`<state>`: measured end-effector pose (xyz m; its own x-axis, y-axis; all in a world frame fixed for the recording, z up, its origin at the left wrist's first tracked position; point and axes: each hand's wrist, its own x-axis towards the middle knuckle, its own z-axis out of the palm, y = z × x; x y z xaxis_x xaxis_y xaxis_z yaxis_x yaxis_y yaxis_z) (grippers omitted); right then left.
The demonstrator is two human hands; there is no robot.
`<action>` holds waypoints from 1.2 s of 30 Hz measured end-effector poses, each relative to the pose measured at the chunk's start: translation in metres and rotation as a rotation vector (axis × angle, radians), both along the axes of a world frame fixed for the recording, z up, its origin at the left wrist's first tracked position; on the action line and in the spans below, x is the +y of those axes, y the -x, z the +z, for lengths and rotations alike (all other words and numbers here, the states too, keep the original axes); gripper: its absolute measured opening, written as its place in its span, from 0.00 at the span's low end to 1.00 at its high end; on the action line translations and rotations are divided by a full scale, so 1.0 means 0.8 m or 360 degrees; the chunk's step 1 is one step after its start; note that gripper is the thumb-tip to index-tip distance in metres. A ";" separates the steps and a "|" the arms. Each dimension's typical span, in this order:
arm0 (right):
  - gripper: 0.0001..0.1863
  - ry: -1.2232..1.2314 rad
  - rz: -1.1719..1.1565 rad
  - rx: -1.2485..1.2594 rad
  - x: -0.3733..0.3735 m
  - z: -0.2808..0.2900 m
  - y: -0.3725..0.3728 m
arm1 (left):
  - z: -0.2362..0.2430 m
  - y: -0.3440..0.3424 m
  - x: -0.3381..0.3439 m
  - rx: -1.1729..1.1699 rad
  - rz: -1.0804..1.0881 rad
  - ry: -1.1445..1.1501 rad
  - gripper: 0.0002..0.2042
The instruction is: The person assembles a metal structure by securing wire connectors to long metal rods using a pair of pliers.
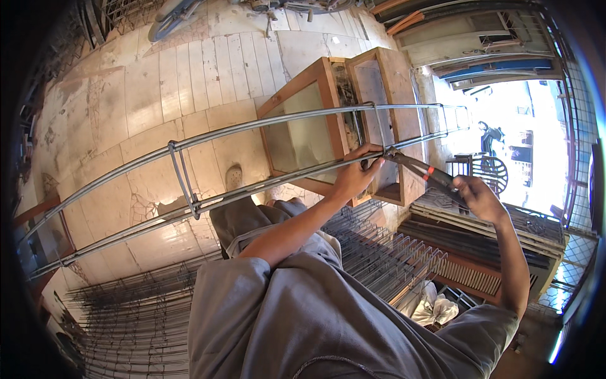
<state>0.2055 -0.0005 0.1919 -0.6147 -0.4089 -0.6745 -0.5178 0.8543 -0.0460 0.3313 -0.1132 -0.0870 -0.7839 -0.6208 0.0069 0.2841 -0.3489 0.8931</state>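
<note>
A long cage of steel bars (265,119) with rectangular wire stirrups (184,180) spans the view sideways. My left hand (361,169) is closed on its lower bars, just left of a stirrup junction. My right hand (472,196) grips the end of a dark hand tool (416,167) with a red band, whose head is on that junction. What exactly the tool's head holds is too small to tell.
A wooden cabinet (329,88) with glass panels stands under the cage. Bundles of bent steel rods (126,322) lie below at left and right. Bicycle wheels (164,25) show at the top, stacked boards (480,38) at upper right, a chair (486,174) near the bright doorway.
</note>
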 end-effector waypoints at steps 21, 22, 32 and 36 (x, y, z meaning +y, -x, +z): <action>0.42 0.0170 -0.0156 -0.0240 -0.039 0.027 -0.059 | -0.009 0.022 0.029 0.0235 -0.0044 -0.0427 0.18; 0.44 0.0115 -0.0176 -0.0187 -0.052 0.033 -0.069 | -0.015 0.023 0.030 0.0250 -0.0002 -0.0378 0.18; 0.41 -0.0060 0.0774 0.0701 -0.033 0.029 -0.085 | -0.014 0.023 0.029 0.0159 0.0032 -0.0255 0.18; 0.41 -0.0305 0.1568 0.1169 -0.018 0.028 -0.092 | 0.003 0.011 0.025 0.0073 -0.0061 -0.0395 0.19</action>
